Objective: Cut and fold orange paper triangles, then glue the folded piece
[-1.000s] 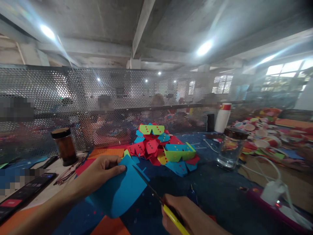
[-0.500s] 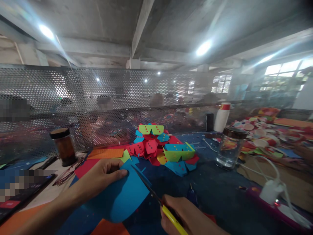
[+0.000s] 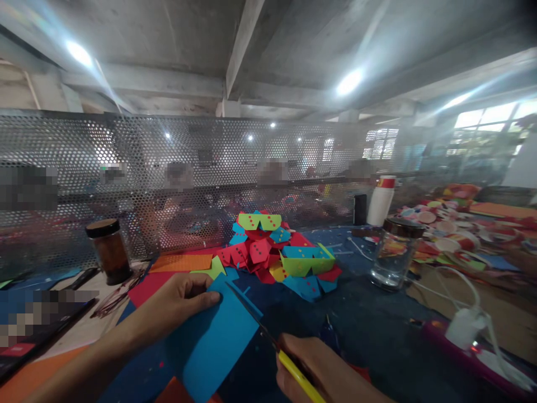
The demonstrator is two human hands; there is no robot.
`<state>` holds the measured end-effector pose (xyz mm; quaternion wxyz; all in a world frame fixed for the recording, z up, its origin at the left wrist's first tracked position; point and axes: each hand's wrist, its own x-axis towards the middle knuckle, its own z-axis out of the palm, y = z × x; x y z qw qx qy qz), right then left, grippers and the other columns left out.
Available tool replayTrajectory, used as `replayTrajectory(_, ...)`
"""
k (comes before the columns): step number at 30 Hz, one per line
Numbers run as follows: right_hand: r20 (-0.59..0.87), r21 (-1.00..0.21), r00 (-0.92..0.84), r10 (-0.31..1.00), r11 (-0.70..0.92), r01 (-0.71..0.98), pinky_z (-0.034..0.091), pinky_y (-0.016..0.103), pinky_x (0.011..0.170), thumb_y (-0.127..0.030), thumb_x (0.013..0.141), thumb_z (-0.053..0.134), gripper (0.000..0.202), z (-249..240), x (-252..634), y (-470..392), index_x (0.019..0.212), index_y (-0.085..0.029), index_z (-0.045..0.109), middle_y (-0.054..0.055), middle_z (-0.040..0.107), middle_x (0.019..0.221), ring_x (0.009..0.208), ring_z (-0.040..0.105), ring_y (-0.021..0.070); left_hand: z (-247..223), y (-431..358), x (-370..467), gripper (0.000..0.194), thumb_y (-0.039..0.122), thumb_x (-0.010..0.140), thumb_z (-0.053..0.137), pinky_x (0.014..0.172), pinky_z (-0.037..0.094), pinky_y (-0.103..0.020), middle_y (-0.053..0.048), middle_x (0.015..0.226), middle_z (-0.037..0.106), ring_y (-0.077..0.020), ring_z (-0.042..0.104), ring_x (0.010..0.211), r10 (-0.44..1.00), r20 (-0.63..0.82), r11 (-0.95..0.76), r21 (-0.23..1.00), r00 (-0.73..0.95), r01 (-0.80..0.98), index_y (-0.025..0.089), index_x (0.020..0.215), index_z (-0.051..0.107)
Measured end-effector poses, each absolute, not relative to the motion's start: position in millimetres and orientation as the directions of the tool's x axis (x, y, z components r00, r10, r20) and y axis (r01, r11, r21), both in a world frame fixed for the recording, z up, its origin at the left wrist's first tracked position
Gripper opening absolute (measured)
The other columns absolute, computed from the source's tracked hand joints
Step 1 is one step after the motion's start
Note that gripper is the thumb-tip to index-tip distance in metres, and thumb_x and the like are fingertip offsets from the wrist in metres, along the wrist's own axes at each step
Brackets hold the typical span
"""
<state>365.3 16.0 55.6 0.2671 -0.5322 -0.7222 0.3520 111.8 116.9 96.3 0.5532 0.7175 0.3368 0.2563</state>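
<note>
A sheet of blue paper (image 3: 220,347) is pinched at its upper edge between the thumb and fingers of my left hand (image 3: 191,296). My right hand (image 3: 310,364) is wrapped round the yellow handle of a pair of scissors (image 3: 300,376). Their blades lie along the paper's upper right edge, where a narrow blue strip stands partly separated. Beyond the blades rises a heap of folded paper pieces (image 3: 258,252) in red, blue and yellow-green, dotted with small coloured spots. Orange paper (image 3: 180,263) and red paper lie behind my left hand.
A lidded jar of dark liquid (image 3: 109,252) stands at left, near a phone (image 3: 46,336). At right are a clear jar (image 3: 394,257), a stack of paper cups (image 3: 381,202), a power strip (image 3: 444,347) with cables, and a colourful pile. A perforated metal screen (image 3: 188,145) runs across the back.
The lower part of the blue sheet has swung and flattened, now reaching further down toward me. Both hands and the scissors have barely shifted.
</note>
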Motion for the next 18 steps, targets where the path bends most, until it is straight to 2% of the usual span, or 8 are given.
replayTrajectory(6, -0.092, -0.828, -0.337, 0.937, 0.116, 0.549, 0.026, 0.019, 0.042, -0.028, 0.079, 0.062, 0.024, 56, 369, 25, 0.064, -0.020, 0.044, -0.006, 0.044, 0.054, 0.049, 0.039, 0.0075, 94, 119, 111, 0.030, 0.048, 0.084, 0.066, 0.059, 0.038, -0.025, 0.002, 0.070, 0.065, -0.0114, 0.053, 0.061, 0.758, 0.011, -0.171, 0.968, 0.652, 0.183, 0.018, 0.079, 0.064)
replayTrajectory(12, -0.135, -0.827, -0.345, 0.929, 0.086, 0.556, 0.029, 0.020, 0.044, -0.024, 0.083, 0.053, 0.025, 58, 366, 25, 0.062, -0.021, 0.041, -0.005, 0.045, 0.052, 0.047, 0.040, 0.0082, 92, 120, 111, 0.030, 0.048, 0.083, 0.067, 0.060, 0.038, -0.025, 0.002, 0.072, 0.065, -0.0118, 0.054, 0.063, 0.767, 0.005, -0.163, 0.969, 0.642, 0.187, 0.018, 0.080, 0.065)
replayTrajectory(15, -0.126, -0.824, -0.305, 0.944, 0.072, 0.562, 0.033, 0.022, 0.049, -0.025, 0.077, 0.059, 0.019, 59, 369, 18, 0.065, -0.020, 0.045, -0.004, 0.050, 0.057, 0.051, 0.043, 0.0091, 92, 120, 111, 0.032, 0.049, 0.082, 0.068, 0.058, 0.037, -0.024, 0.003, 0.069, 0.062, -0.0109, 0.052, 0.061, 0.772, 0.007, -0.167, 0.967, 0.635, 0.193, 0.017, 0.077, 0.064)
replayTrajectory(18, -0.072, -0.854, -0.183, 0.980, 0.034, 0.520, 0.041, 0.023, 0.062, -0.031, 0.076, 0.062, 0.014, 59, 371, 10, 0.076, -0.020, 0.054, 0.000, 0.058, 0.072, 0.066, 0.051, 0.0131, 92, 121, 111, 0.035, 0.050, 0.081, 0.069, 0.057, 0.036, -0.023, 0.003, 0.068, 0.062, -0.0105, 0.051, 0.060, 0.771, 0.004, -0.164, 0.968, 0.637, 0.192, 0.016, 0.077, 0.064)
